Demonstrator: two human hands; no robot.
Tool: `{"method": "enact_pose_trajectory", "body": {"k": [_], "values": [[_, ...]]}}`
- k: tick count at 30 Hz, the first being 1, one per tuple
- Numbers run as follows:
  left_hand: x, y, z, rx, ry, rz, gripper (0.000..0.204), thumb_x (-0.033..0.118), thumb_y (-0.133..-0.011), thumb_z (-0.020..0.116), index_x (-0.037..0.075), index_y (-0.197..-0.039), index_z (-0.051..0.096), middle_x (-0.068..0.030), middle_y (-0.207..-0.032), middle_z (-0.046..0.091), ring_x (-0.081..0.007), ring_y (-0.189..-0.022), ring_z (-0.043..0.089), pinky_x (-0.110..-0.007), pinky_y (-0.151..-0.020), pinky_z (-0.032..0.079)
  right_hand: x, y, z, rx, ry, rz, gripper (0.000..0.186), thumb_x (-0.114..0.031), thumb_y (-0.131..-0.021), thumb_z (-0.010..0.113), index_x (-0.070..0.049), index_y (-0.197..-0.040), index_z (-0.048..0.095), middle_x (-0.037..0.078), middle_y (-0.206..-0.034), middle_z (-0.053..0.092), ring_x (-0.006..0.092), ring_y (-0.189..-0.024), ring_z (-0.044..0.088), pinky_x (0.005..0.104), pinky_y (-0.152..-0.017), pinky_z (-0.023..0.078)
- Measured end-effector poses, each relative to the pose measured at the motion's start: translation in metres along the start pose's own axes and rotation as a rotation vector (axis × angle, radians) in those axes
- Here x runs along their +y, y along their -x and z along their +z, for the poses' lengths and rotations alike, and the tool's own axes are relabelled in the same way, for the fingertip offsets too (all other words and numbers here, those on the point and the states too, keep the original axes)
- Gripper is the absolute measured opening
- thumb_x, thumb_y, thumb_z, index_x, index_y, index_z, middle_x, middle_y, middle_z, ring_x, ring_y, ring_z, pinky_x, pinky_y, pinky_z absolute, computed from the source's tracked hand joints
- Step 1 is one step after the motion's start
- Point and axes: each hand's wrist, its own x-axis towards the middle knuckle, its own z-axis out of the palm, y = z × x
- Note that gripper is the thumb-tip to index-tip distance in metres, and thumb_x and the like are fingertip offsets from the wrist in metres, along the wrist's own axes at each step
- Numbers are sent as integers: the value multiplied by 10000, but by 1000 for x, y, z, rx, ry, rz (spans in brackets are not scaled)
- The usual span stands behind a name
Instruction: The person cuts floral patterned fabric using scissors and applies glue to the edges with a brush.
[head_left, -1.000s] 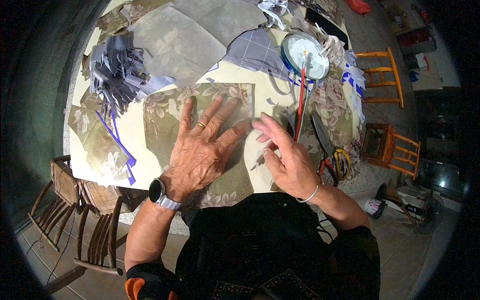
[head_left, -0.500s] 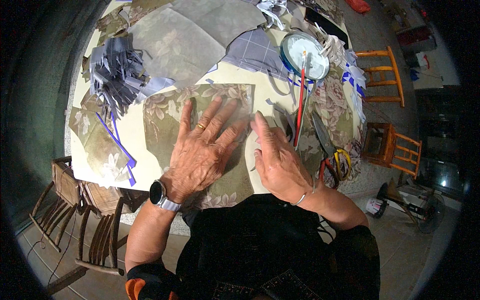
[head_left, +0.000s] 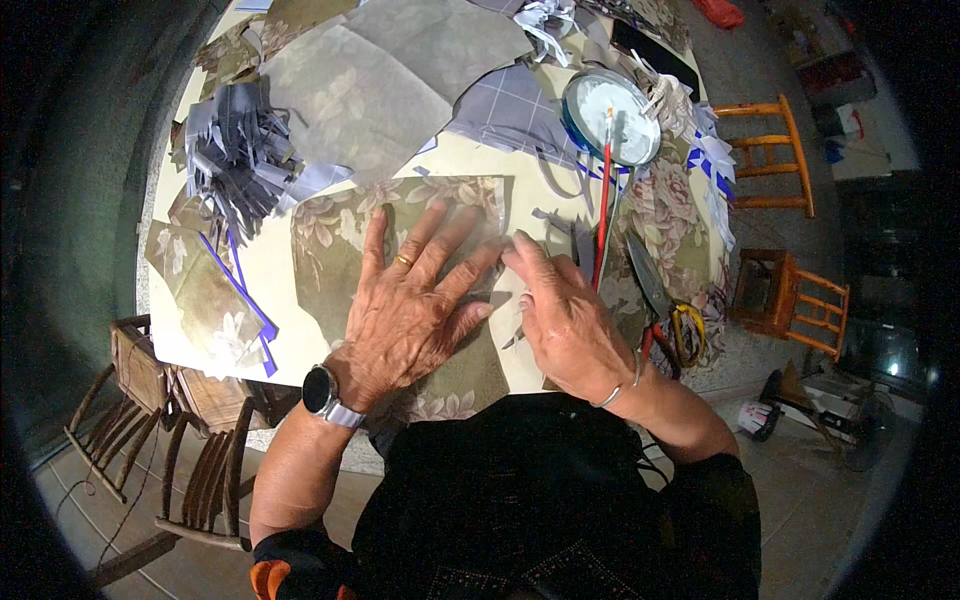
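Observation:
A floral, olive-toned sheet of cloth or paper [head_left: 330, 250] lies flat on the pale table top. My left hand [head_left: 410, 310] is spread palm down over it, fingers pointing away from me. At the sheet's right edge, my right hand [head_left: 565, 325] has its fingers bent and bunched, their tips meeting my left index fingertip at the edge. Its thumb is tucked below; what lies under those fingertips is mostly hidden. Right of that hand are scissors [head_left: 650, 280] with red and yellow handles, and a red brush [head_left: 603, 220] resting on a tin of white paste [head_left: 620, 125].
Grey fabric strips [head_left: 235, 150] are heaped at the left. Translucent sheets [head_left: 360, 80] cover the far side, beside a grey checked piece [head_left: 505, 105]. A smaller floral piece [head_left: 195, 290] with blue strips lies at left. Wooden chairs [head_left: 785, 155] stand around the table.
My right hand's fingertips have come in against the sheet's edge and bent more. My left hand stays flat in place. The view has shifted slightly.

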Motion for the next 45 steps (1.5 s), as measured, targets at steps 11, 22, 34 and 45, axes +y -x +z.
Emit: {"method": "enact_pose_trajectory", "body": {"k": [11,22,34,45], "values": [[1,0,0,-11,-18,-3,560,477,-940,560,241,-1443,486,-71,-1547,384,-319,-1471,285,-642,-1184,85,16,-11,-7,14,-45,6,598,58,-900,486,56,-1461,280,208,-1299,607,390,-1121,556,452,-992,444],[1,0,0,-9,-18,-3,568,460,-930,581,247,-1447,481,-71,-1548,386,-319,-1467,295,-639,-1183,91,19,-15,1,41,24,-53,634,55,-845,500,64,-1450,309,193,-1275,617,360,-980,571,458,-913,455],[1,0,0,-6,-22,0,562,477,-941,559,252,-1449,477,-75,-1542,390,-321,-1463,299,-638,-1183,88,22,-25,2,7,134,-61,625,28,-877,490,87,-1462,278,228,-1188,626,360,-928,563,448,-860,469],[1,-1,0,-18,-35,-3,561,514,-957,519,269,-1458,465,-67,-1547,383,-309,-1469,289,-634,-1187,84,21,-37,0,-38,176,-23,637,-21,-890,471,89,-1480,260,231,-1039,653,363,-921,570,450,-823,482]]}}
